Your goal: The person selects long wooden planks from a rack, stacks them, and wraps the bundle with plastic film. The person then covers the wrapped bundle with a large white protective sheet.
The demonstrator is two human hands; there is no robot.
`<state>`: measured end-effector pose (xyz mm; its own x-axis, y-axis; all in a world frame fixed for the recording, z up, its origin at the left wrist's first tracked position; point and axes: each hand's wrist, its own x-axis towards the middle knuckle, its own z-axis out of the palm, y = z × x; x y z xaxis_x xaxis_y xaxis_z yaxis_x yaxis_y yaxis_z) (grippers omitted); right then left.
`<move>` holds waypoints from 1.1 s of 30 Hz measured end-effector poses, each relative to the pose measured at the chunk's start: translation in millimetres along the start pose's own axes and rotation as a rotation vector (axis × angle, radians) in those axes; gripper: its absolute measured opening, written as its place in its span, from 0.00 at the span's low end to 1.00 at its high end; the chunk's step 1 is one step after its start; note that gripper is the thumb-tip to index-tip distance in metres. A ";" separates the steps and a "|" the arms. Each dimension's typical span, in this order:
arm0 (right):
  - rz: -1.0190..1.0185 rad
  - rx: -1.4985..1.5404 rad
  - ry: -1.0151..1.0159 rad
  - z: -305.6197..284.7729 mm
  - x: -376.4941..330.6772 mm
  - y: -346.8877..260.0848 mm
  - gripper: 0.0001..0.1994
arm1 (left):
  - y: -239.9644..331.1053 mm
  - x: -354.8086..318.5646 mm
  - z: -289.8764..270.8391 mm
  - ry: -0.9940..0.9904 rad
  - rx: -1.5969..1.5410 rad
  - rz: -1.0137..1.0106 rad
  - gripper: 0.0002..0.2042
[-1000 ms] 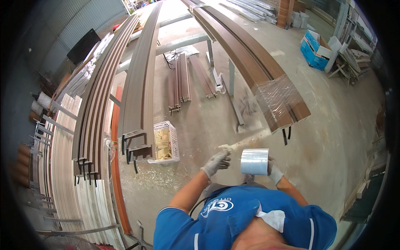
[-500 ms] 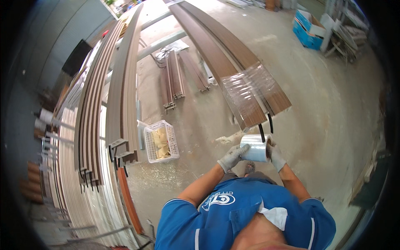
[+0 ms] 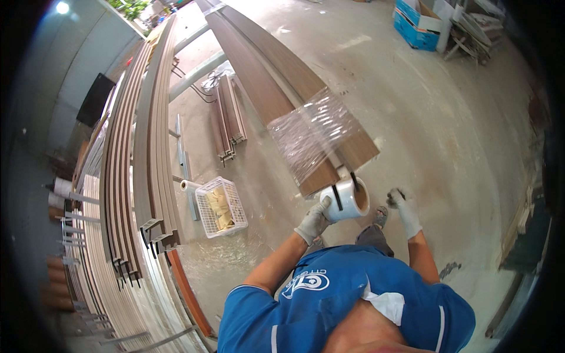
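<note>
My left hand (image 3: 314, 220), in a whitish glove, grips a roll of clear stretch film (image 3: 347, 203) from its left side. The roll's brown core faces right, just below the near ends of two long brown profiles (image 3: 359, 150). Clear film wrap (image 3: 306, 138) lies around both profiles near those ends, and black strips stick out of them. To the right of the roll, apart from it, my gloved right hand (image 3: 405, 210) is held over the floor with its fingers loosely bent and apart. I see nothing in it.
Long brown profiles (image 3: 150, 147) lie on the rack at left, with pale profiles lower down. A white basket (image 3: 206, 215) of yellowish pieces stands on the floor beside a small roll (image 3: 189, 185). Shorter profiles (image 3: 226, 126) lie farther off. A blue box (image 3: 415, 26) stands far right.
My right hand has let go of the film roll and moved right. My left hand has carried the roll slightly left, its core now showing. The whole view has shifted.
</note>
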<state>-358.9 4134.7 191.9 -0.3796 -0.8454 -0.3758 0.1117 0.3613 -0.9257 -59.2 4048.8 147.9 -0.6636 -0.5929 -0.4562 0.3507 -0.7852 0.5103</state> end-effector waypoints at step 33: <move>-0.523 -0.457 -0.137 -170.7 341.1 -208.4 0.15 | 102.3 414.4 235.2 -0.044 0.005 0.483 0.29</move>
<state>-668.4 3838.1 263.9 -0.1563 -0.9842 0.0834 -0.4619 -0.0017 -0.8869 -453.8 3764.8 182.5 -0.4526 -0.8814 -0.1349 0.6226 -0.4207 0.6599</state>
